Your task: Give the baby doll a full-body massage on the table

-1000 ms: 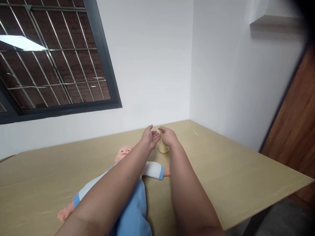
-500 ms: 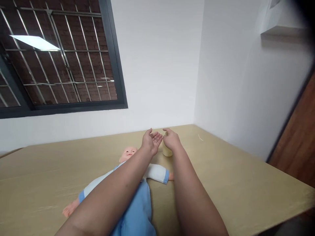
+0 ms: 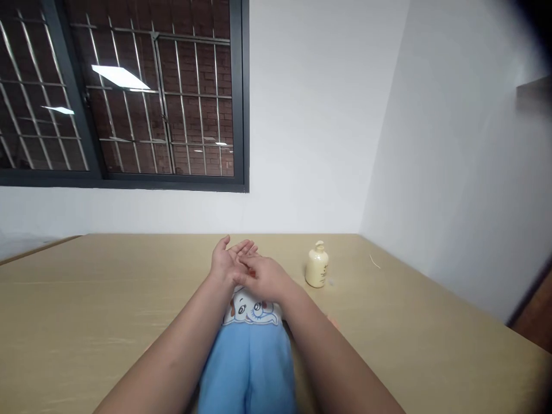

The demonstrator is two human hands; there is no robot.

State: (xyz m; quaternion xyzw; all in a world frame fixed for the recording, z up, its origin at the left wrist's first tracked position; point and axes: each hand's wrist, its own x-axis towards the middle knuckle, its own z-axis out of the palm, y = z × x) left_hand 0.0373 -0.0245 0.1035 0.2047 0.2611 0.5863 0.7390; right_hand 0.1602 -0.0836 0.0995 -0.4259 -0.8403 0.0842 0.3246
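Note:
My left hand point(image 3: 227, 262) is turned palm up with its fingers stretched out, above the chest of a baby doll point(image 3: 245, 356). Over that palm lies my right hand point(image 3: 268, 278), its thumb and fingers apart and touching the left hand. No object shows in either hand. The doll lies on its back in blue trousers and a white top with a cartoon elephant face; my hands and forearms hide its head and most of its arms. Right of my hands, a cream pump bottle point(image 3: 317, 268) stands upright, apart from them.
The doll and bottle rest on a wide tan table point(image 3: 401, 339). A thin white strand point(image 3: 374, 261) lies near its right edge. White walls point(image 3: 319, 126) meet behind the table, and a dark-framed barred window point(image 3: 168, 103) is at the left.
My hands have moved from beside the bottle back over the doll, and my right hand now rests on my left palm. The bottle stands uncovered. The view has turned left.

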